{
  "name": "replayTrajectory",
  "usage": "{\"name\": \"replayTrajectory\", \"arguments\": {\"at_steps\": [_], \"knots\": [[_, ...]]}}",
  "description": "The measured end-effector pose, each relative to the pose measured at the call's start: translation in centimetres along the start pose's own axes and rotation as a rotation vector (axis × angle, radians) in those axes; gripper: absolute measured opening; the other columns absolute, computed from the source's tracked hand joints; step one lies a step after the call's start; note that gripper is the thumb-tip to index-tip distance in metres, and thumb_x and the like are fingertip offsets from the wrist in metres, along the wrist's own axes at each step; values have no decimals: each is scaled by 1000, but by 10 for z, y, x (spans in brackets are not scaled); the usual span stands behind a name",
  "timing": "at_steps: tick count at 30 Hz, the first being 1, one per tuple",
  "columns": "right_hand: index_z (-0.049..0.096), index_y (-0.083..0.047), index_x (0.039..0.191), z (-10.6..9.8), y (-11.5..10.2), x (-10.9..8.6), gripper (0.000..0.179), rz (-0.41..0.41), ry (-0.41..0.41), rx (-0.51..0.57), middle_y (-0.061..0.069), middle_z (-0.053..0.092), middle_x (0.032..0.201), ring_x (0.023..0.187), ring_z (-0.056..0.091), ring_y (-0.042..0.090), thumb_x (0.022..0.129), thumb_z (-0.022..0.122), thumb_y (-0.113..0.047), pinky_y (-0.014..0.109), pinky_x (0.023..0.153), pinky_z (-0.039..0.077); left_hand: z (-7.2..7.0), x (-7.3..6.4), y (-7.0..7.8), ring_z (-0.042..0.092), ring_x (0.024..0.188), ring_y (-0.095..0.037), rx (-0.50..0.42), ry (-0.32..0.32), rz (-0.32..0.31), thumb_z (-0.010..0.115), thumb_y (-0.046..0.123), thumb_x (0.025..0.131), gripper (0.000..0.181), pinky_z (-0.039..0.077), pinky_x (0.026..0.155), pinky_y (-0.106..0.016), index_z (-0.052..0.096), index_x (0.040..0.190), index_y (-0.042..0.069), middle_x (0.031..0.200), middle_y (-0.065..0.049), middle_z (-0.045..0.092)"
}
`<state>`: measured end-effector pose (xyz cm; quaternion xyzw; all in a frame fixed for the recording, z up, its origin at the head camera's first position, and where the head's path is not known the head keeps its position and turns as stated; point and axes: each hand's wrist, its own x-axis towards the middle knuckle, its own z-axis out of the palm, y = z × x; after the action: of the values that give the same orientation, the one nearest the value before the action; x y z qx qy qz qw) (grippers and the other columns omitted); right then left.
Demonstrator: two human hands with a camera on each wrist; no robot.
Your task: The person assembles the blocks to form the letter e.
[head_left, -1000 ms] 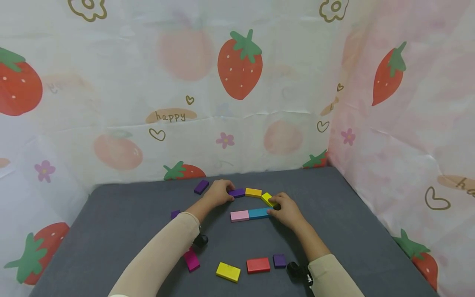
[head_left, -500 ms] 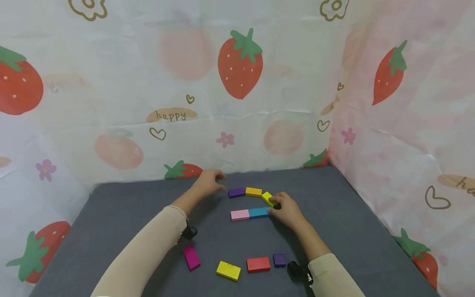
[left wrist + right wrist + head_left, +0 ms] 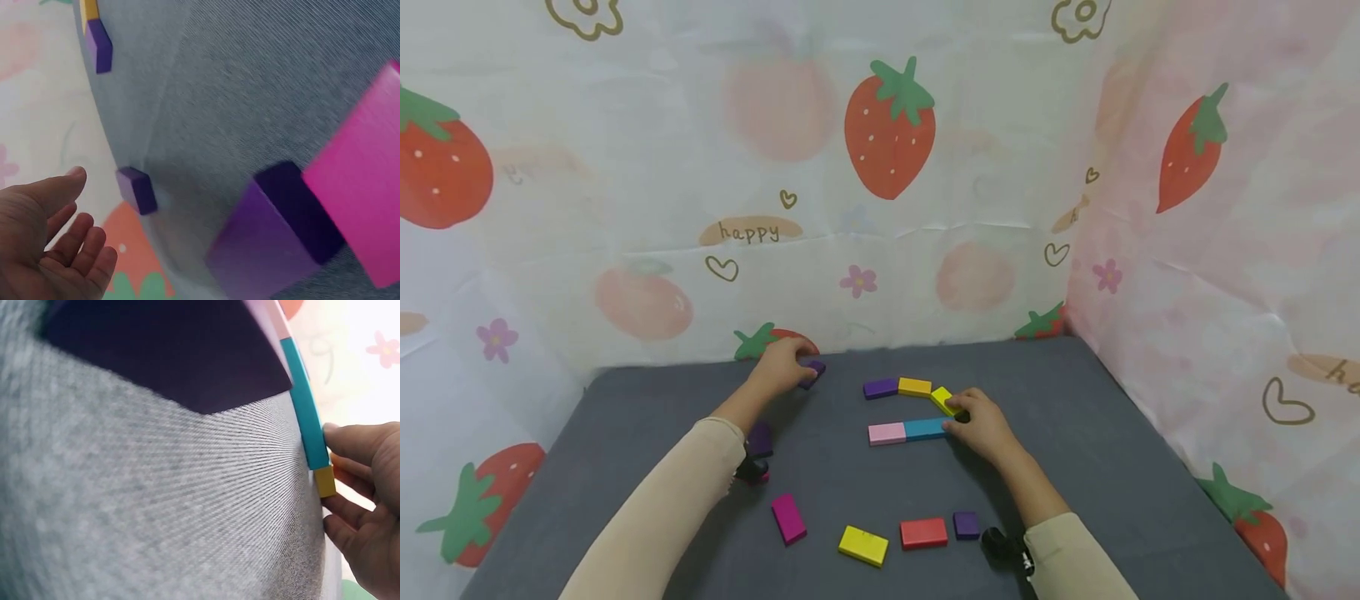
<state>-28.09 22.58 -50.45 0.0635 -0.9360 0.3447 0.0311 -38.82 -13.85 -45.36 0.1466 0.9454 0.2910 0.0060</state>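
Now, left hand (image 3: 780,367): eleven o'clock, my fingers apart near purple rectangular block (image 3: 135,189).
Right hand (image 3: 981,427): two o'clock, my fingers clamped on yellow rectangular block (image 3: 941,399).

grey tabletop (image 3: 1090,442) bearing coloured blocks (image 3: 923,533), some end to end

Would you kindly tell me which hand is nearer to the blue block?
Right. The right hand is at the right end of the blue block; the left hand is farther off, beyond it to the left, beside a purple block.
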Motion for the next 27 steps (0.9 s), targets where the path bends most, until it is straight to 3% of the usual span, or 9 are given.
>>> {"name": "replayTrajectory", "arguments": {"at_steps": [4, 11, 20, 27], "knots": [[68, -4, 130, -1, 0, 0, 42, -5, 7, 1, 11, 59, 131, 120, 59, 33, 91, 79, -16, 51, 100, 49, 2, 0, -10, 60, 122, -39, 29, 18, -31, 80, 18, 90, 51, 48, 104, -52, 62, 132, -3, 131, -22, 65], [69, -4, 130, -1, 0, 0, 42, -1, 2, 4, 11, 59, 129, 119, 59, 33, 91, 79, -16, 51, 100, 49, 15, 4, -23, 59, 122, -40, 46, -6, -58, 82, 24, 89, 57, 47, 104, -52, 61, 131, -6, 130, -24, 65], [69, -5, 130, -1, 0, 1, 42, -7, 10, 1, 10, 59, 129, 119, 60, 32, 91, 79, -16, 51, 100, 49, 22, 3, -22, 58, 125, -41, 32, -10, -108, 82, 25, 88, 62, 45, 107, -51, 58, 134, -8, 132, -25, 64], [69, -3, 130, -1, 2, 0, 42, -27, 11, -1, 11, 60, 129, 119, 60, 33, 91, 79, -16, 52, 100, 49, 30, 6, -26, 64, 114, -37, 38, 27, -112, 83, 25, 86, 56, 50, 99, -50, 63, 127, -7, 122, -23, 68]]}}
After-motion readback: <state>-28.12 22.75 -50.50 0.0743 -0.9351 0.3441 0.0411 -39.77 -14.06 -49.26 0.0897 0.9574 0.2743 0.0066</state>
